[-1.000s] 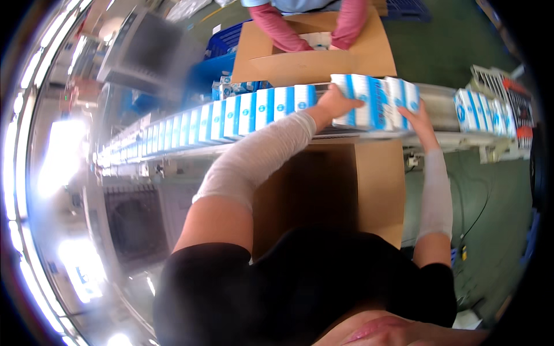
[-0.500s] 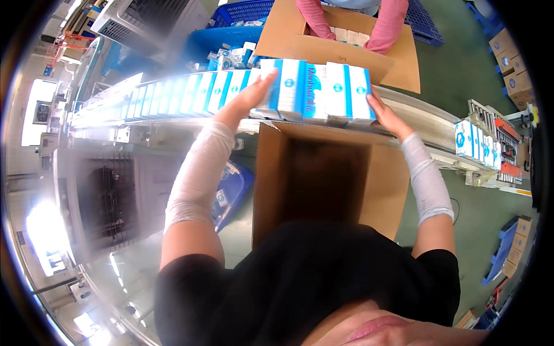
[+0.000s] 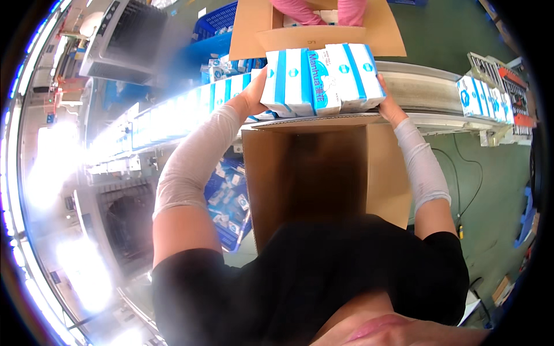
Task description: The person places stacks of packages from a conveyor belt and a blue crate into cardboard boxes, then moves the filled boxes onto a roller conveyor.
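A row of white-and-blue tissue packs [image 3: 323, 81] is squeezed end to end between my two hands, tilted and raised a little over the conveyor's near edge. My left hand [image 3: 253, 95] presses the left end of the row, its fingertips partly hidden behind the packs. At the right end, my right hand [image 3: 390, 106] grips the last pack from the side. Just below the row stands an open cardboard carton [image 3: 388, 173], its inside dark. More tissue packs [image 3: 222, 92] line the conveyor [image 3: 424, 87] beyond my left hand.
Across the conveyor, a person's pink sleeves [image 3: 351, 10] reach into another carton [image 3: 311, 38] holding packs. Several packs [image 3: 483, 99] stand at the conveyor's right end. A blue crate [image 3: 214, 22] is at the back; a blue bin [image 3: 245, 228] with packs sits low left. A cable [image 3: 459, 196] lies at right.
The row of tissue packs has lifted and tilted toward me between my hands, separating from the packs to its left. The view has shifted slightly.
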Demonstrator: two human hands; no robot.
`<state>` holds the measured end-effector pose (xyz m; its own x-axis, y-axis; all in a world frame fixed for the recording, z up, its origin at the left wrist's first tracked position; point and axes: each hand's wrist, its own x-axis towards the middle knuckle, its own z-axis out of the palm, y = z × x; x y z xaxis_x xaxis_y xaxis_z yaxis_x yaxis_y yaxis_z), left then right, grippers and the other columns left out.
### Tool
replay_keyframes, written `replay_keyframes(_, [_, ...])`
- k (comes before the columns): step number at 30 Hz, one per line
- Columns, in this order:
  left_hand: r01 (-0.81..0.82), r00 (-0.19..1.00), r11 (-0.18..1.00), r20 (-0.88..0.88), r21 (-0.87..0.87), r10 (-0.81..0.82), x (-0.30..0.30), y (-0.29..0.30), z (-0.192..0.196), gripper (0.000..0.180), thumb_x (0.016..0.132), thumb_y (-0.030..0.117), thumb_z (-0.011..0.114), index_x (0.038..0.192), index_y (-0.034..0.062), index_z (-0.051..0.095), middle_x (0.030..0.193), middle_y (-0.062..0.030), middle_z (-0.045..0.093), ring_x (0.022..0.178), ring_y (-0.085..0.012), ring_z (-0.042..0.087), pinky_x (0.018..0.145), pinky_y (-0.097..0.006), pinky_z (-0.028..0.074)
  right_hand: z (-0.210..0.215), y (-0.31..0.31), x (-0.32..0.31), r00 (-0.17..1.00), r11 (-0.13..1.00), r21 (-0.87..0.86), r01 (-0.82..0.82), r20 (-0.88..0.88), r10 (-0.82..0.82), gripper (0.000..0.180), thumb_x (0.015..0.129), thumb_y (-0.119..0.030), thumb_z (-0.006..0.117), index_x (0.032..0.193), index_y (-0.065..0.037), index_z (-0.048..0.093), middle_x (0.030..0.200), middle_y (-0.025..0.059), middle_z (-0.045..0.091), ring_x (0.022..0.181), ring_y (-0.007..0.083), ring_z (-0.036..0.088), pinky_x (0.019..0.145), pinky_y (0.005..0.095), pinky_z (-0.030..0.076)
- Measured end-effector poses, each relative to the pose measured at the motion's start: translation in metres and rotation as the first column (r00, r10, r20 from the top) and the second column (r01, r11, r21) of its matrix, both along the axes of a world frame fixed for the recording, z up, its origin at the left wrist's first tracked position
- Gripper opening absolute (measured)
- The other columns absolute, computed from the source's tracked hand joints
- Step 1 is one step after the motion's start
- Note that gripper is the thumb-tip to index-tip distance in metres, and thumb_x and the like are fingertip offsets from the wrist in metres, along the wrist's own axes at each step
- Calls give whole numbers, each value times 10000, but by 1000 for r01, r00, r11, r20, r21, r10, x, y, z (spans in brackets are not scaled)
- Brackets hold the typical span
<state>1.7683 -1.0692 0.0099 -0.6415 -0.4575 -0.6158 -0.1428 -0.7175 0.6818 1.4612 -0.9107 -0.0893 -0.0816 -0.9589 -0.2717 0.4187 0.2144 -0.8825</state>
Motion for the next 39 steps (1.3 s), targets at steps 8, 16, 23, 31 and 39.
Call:
replay_keyframes(8, [-311,910,860,-387,-404,147,10,93,133,508,989,410,350,1348,57,417,1325,-85,511,1190,-231,511,1010,-373,410,94,97,-23,889,845,-277,457,98,-448,607,990,-426,379,1435,-29,266,1439,74,360,1313,209,343,1103,336,262])
replay_keyframes(16, [-276,937,961,-217,15,273,110,244,80,596,995,494,265,1401,64,337,1298,-102,511,1159,-228,529,982,-358,429,120,265,93,992,991,-48,122,-38,-124,750,929,-608,346,1413,-34,331,1401,113,432,1274,237,427,1039,388,382])
replay_keyframes(23, [9,992,997,127,-77,1,141,258,-19,615,993,505,242,1352,33,403,1246,-133,552,1136,-251,549,955,-371,449,88,266,145,918,977,130,170,-380,-109,547,972,-457,425,1262,-1,507,1229,106,569,1109,204,548,952,331,427])
replay_keyframes(31, [834,495,-53,787,-549,-367,100,220,-26,281,804,129,523,1037,2,617,1002,-207,651,922,-373,625,804,-422,496,67,241,137,81,879,250,-405,-948,307,499,736,-59,552,1235,-28,551,1091,149,606,1016,349,578,838,395,485])
replay_keyframes(39, [826,-178,-564,959,23,-222,36,273,-29,629,758,336,691,1281,62,474,1248,-167,542,1194,-342,481,981,-522,374,-78,188,177,-724,512,849,-127,-432,537,508,797,-222,583,1273,-46,543,1200,205,548,1126,357,508,826,467,465])
